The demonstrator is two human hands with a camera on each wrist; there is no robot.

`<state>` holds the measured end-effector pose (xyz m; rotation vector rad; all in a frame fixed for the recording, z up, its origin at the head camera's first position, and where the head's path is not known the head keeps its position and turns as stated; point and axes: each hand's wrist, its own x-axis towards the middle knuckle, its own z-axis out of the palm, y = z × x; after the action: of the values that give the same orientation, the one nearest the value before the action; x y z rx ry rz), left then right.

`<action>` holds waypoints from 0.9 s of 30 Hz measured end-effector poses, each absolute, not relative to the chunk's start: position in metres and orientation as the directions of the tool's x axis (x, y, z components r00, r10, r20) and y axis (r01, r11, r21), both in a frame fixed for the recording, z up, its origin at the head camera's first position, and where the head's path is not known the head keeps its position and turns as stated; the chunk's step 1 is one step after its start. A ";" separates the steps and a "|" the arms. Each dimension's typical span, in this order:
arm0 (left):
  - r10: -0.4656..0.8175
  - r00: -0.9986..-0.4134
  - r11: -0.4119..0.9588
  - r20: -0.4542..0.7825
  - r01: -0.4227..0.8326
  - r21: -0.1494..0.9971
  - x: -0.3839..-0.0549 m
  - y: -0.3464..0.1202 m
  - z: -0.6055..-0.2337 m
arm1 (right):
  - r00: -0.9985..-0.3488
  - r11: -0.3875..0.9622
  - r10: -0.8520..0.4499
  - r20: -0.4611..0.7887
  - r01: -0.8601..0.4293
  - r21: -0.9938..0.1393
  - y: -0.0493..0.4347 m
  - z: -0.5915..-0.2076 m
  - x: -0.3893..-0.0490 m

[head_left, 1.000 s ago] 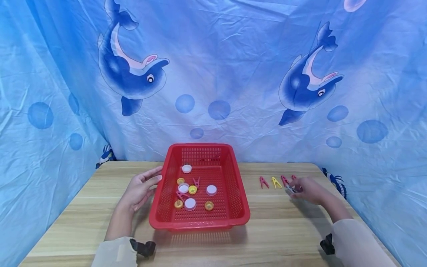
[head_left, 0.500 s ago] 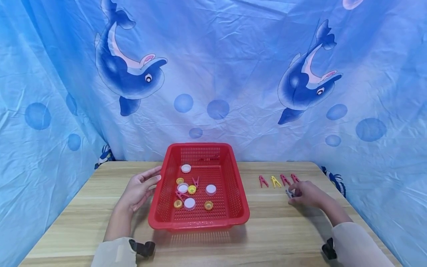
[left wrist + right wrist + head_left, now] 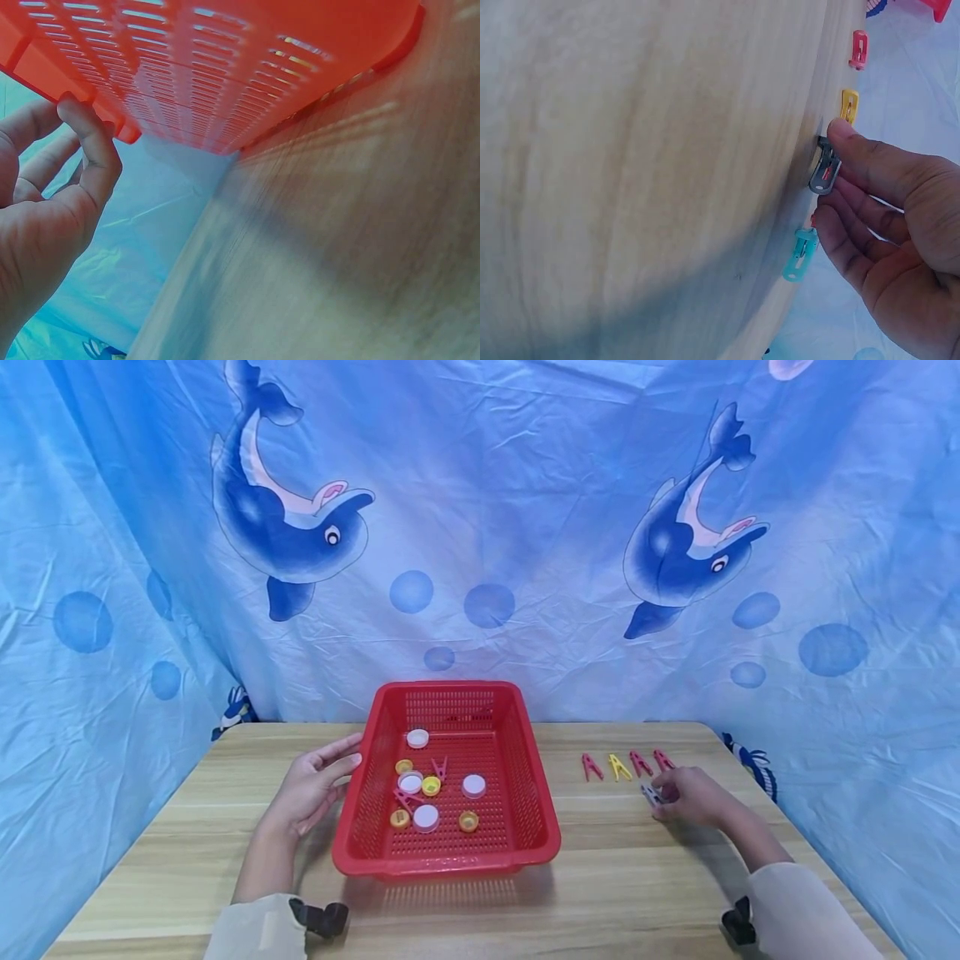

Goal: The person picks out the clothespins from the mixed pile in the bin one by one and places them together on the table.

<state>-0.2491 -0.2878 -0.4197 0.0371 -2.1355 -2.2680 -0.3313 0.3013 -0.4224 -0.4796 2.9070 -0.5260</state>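
Observation:
My right hand (image 3: 693, 797) pinches a grey clothespin (image 3: 825, 171) between thumb and fingers, low over the wooden table. Just beyond it stands a row of clothespins: a red one (image 3: 592, 767), a yellow one (image 3: 619, 767), and two more red ones, the outer (image 3: 663, 760) partly behind the hand. A teal clothespin (image 3: 801, 255) beside my fingers shows only in the right wrist view. My left hand (image 3: 307, 789) holds the left rim of a red basket (image 3: 450, 865), thumb and fingertips at its edge.
Inside the basket lie white caps (image 3: 426, 817), yellow caps (image 3: 468, 821) and pink-red clothespins (image 3: 440, 769). The wooden table (image 3: 615, 893) ends at a blue curtain (image 3: 480, 527) printed with dolphins, which also runs along both sides.
My right hand, with the grey clothespin, has drawn slightly nearer and away from the row, uncovering more of the two right-hand red clothespins. My left hand has stayed at the basket's rim.

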 end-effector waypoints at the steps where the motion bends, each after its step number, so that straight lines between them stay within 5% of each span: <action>1: -0.035 -0.999 -0.060 0.001 0.003 0.998 -0.249 -0.288 -0.420 | -0.942 0.891 -0.322 -0.093 -0.269 -0.367 0.301 -0.422 -0.331; 27: -0.037 -0.999 -0.072 -0.008 -0.005 0.997 -0.249 -0.287 -0.419 | -0.958 0.915 -0.268 -0.106 -0.218 -0.340 0.297 -0.413 -0.334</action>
<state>-0.2489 -0.2873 -0.4194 0.0478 -2.1257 -2.2836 -0.3338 0.2972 -0.4130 -0.3733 2.9265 -0.4933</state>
